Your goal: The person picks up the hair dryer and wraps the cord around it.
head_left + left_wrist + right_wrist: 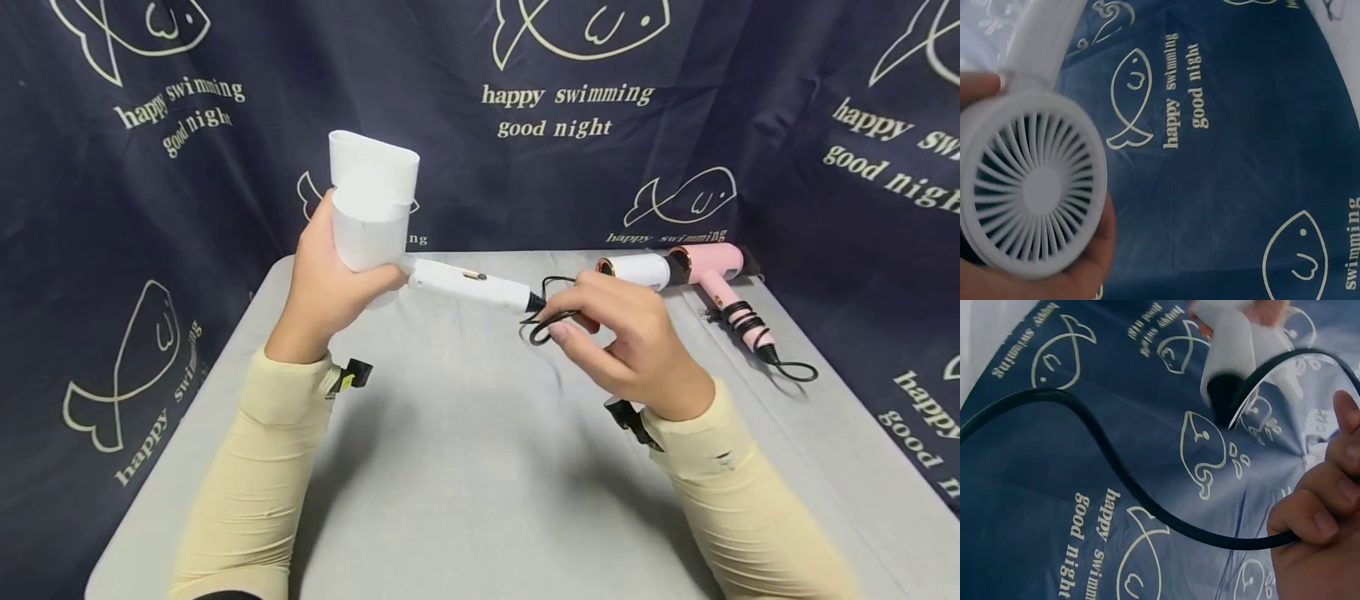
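Observation:
A white hair dryer (371, 237) is held up over the table, its flat nozzle pointing upward and its handle (468, 282) reaching to the right. My left hand (322, 271) grips the dryer round its barrel. The left wrist view shows the round slatted intake grille (1041, 190) facing the camera, with fingers about it. My right hand (626, 337) pinches the black cord (551, 321) close to where it leaves the handle. In the right wrist view the cord (1122, 469) curves across and runs into the curled fingers (1316, 519).
On the grey table (465, 467), at the back right, lie a second white hair dryer (637, 271) and a pink hair dryer (716, 262) with its cord wound round the handle. Dark blue fish-print curtains (570, 183) stand behind and on both sides.

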`<action>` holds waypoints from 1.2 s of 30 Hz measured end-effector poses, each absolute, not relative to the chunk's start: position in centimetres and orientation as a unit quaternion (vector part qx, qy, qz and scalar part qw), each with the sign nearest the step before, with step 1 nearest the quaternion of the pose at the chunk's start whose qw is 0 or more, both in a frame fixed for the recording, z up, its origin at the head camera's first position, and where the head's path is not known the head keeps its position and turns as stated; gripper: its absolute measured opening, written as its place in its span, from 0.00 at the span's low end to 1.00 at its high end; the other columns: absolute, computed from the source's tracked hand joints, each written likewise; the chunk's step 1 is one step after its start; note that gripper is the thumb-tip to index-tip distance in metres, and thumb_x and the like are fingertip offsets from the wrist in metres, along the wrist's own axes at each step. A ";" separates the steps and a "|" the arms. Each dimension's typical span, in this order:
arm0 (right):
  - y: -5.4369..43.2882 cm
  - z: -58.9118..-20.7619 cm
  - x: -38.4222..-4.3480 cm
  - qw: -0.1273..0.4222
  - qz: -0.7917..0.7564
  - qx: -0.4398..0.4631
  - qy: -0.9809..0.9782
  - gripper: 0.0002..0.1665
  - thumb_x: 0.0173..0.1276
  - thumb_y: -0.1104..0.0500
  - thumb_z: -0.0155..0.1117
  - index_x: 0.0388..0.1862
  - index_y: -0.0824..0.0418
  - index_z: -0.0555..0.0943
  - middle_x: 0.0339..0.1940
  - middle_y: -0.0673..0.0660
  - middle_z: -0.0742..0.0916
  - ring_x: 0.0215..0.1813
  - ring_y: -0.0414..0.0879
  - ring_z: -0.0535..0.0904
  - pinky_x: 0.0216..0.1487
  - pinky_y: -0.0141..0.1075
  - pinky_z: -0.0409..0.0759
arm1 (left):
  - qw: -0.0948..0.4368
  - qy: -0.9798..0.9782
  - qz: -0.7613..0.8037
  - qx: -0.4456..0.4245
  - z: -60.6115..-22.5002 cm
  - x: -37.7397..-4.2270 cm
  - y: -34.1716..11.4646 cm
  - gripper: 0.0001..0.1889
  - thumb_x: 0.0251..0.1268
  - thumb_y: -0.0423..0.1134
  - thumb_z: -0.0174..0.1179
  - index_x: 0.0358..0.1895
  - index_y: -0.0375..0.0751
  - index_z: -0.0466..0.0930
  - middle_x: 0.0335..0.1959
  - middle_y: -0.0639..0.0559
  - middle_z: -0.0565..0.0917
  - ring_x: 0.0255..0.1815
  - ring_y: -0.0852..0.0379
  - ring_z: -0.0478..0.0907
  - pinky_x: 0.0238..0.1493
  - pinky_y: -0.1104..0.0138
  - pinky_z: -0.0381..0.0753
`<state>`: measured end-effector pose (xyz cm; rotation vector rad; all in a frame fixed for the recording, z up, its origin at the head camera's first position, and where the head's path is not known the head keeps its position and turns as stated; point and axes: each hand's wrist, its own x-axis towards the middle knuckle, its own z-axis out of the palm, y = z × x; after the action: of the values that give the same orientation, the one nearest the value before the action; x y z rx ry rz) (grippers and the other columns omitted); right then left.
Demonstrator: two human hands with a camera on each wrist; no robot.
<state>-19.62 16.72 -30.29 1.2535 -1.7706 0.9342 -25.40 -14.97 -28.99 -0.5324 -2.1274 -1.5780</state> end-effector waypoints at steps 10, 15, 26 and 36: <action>17.3 -29.9 -19.9 0.359 0.400 0.407 -0.739 0.09 0.73 0.59 0.66 0.40 0.63 0.89 0.21 0.46 0.75 0.25 0.35 0.64 0.27 0.26 0.59 | 0.126 -0.720 -0.643 -0.228 -30.5 -24.0 -15.5 0.39 0.36 0.17 0.65 0.61 0.45 0.75 0.46 0.43 0.83 0.42 0.42 0.82 0.39 0.59 0.82; 17.6 -30.2 -20.1 0.346 0.406 0.365 -0.763 0.05 0.67 0.66 0.69 0.39 0.61 0.90 0.21 0.46 0.76 0.24 0.33 0.64 0.26 0.27 0.59 | 0.087 -0.655 -0.705 -0.257 -30.2 -23.7 -14.8 0.40 0.36 0.14 0.62 0.62 0.41 0.73 0.48 0.38 0.82 0.44 0.37 0.85 0.40 0.57 0.86; 16.8 -31.7 -20.4 0.274 0.419 0.302 -0.812 0.09 0.74 0.62 0.65 0.40 0.54 0.91 0.28 0.46 0.86 0.29 0.37 0.75 0.32 0.28 0.71 | 0.116 -0.565 -0.770 -0.272 -29.5 -22.9 -14.1 0.38 0.36 0.11 0.59 0.59 0.36 0.72 0.45 0.37 0.82 0.44 0.40 0.85 0.48 0.56 0.86; 15.7 -33.0 -20.4 0.247 0.413 0.328 -0.813 0.15 0.79 0.61 0.55 0.36 0.53 0.87 0.20 0.44 0.73 0.24 0.36 0.69 0.27 0.29 0.67 | 0.187 -0.518 -0.792 -0.263 -29.5 -22.6 -14.1 0.41 0.39 0.11 0.62 0.64 0.36 0.70 0.49 0.37 0.81 0.46 0.40 0.84 0.48 0.56 0.87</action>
<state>-20.38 15.68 -32.96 0.8957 -2.2163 1.1251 -22.56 -14.13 -29.46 -0.7404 -1.4584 -2.2301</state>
